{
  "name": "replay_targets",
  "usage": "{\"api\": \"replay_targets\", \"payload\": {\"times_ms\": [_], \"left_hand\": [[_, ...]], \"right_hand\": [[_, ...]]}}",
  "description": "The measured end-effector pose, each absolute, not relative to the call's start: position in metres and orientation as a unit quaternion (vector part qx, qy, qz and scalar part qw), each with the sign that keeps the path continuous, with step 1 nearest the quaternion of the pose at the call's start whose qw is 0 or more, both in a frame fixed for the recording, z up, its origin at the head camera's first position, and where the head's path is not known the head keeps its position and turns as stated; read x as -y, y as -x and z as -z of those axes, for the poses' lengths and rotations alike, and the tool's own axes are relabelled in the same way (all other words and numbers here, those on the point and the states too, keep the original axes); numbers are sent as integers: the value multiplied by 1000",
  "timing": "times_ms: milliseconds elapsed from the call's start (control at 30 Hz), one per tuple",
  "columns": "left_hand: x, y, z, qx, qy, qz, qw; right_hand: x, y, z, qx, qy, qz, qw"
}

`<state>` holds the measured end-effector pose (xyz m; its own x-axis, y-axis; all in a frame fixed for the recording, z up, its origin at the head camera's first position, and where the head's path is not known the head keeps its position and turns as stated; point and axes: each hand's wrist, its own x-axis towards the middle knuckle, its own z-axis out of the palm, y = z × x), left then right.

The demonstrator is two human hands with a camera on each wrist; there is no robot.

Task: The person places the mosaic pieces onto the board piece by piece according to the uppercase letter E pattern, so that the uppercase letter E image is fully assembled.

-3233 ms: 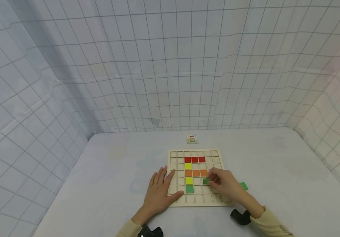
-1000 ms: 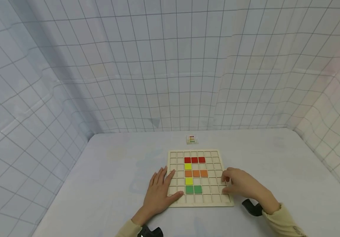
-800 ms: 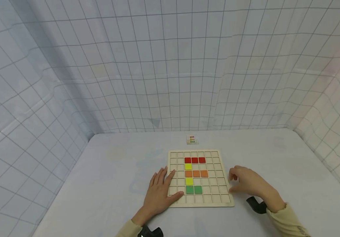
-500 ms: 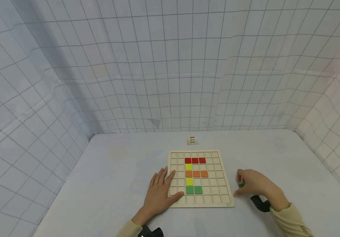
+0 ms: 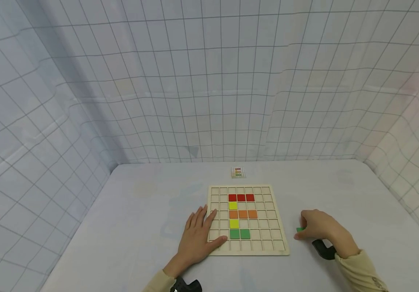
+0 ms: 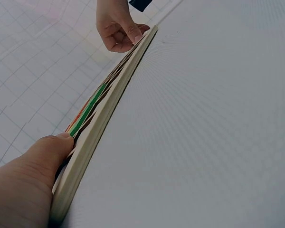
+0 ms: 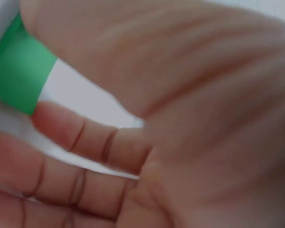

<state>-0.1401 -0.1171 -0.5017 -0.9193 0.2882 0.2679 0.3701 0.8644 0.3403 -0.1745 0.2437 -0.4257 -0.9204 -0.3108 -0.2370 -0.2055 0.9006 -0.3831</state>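
My left hand lies with spread fingers over the left edge of a pale gridded board; its thumb rests near the front-left cells. Right of the board, my right hand pinches a green square tile between thumb and index finger, low over the table. Much of that tile is hidden by the hand in the head view. On the board sit a row of red tiles, a yellow tile, a row of orange tiles, another yellow tile and two green tiles side by side.
A small card with a coloured grid pattern lies behind the board. White cloth covers the table, and a checked curtain hangs around its back and sides. Each wrist wears a black device.
A second green tile has gone into the board's lower row. My right hand has since moved right, off the board, to the green tile lying on the table. My left hand stays put.
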Motion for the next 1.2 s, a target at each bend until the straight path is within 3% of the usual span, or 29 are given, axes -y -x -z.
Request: {"api": "replay_targets", "payload": {"times_ms": [200, 767, 1200], "left_hand": [[117, 140, 502, 960, 171, 198, 103], [117, 141, 501, 962, 166, 196, 96], [118, 141, 502, 962, 169, 190, 99]], "right_hand": [[-246, 174, 425, -968, 124, 164, 142], [-236, 178, 440, -923, 203, 291, 151], [-234, 172, 448, -929, 164, 311, 111]]}}
